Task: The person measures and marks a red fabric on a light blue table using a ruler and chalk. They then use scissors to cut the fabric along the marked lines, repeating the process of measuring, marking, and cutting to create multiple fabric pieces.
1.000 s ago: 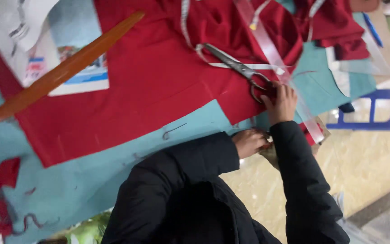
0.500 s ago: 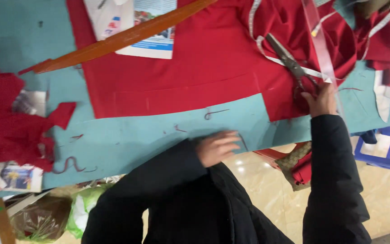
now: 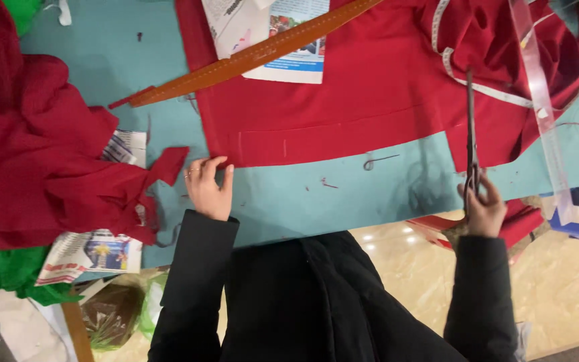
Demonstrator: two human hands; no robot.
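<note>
While the right hand [image 3: 482, 209] closed its fingers through the handles of a pair of long scissors [image 3: 470, 131], the blades lay nearly shut along the right-hand edge of the red cloth [image 3: 370, 87] spread on the teal table [image 3: 343, 194]; the left hand [image 3: 209, 188] rested flat, fingers extended and together, gripping nothing, its fingertips touching the near left corner of the same cloth; both arms wore black sleeves. A long orange ruler [image 3: 256, 52] lay slantwise across the cloth's far left side, over a printed paper sheet [image 3: 283, 33]; a white measuring tape [image 3: 477, 84] curled over the cloth beside the blades, and a clear plastic strip [image 3: 537, 94] ran just to their right; a heap of loose red fabric [image 3: 41, 161] sat well apart at the left, with green fabric [image 3: 1, 275] below it. To an onlooker the cut seemed to want a taut, flat panel; the left palm would do well to press the corner down so the weave did not creep; the scissors would best keep their lower blade on the table and close in long strokes, stopping short of the tips; the tape looked near enough to the blades to be nicked and was worth nudging aside; faint chalk ticks near the fold appeared to mark the line.
</note>
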